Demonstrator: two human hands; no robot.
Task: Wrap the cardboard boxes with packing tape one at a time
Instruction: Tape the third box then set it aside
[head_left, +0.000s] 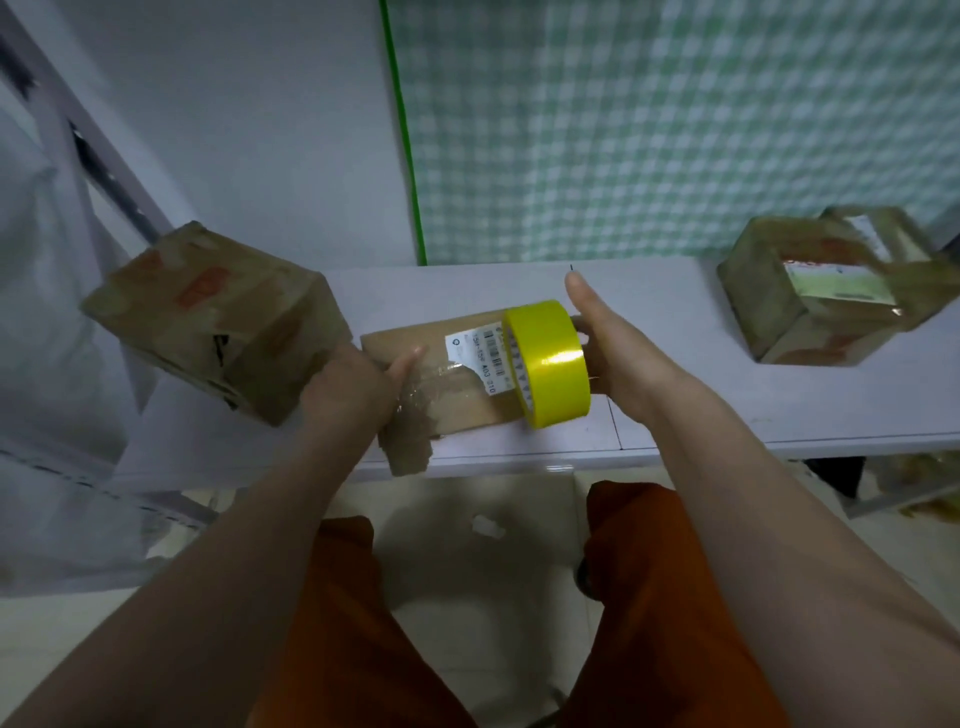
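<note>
Cardboard boxes number three on the pale desk, and the middle box is the one being worked. It lies at the desk's front edge, with the left hand holding down its left end, thumb laid across glossy, crumpled clear film. Just right of this box, touching its end, the right hand holds the yellow tape roll; its fingers are hidden behind the roll, so the grip cannot be read. No yellow strip is visible on this box, so its wrap seems barely begun. The box far to its right looks shiny with tape, probably finished. The box to its left, overhanging the desk's end, looks untaped.
</note>
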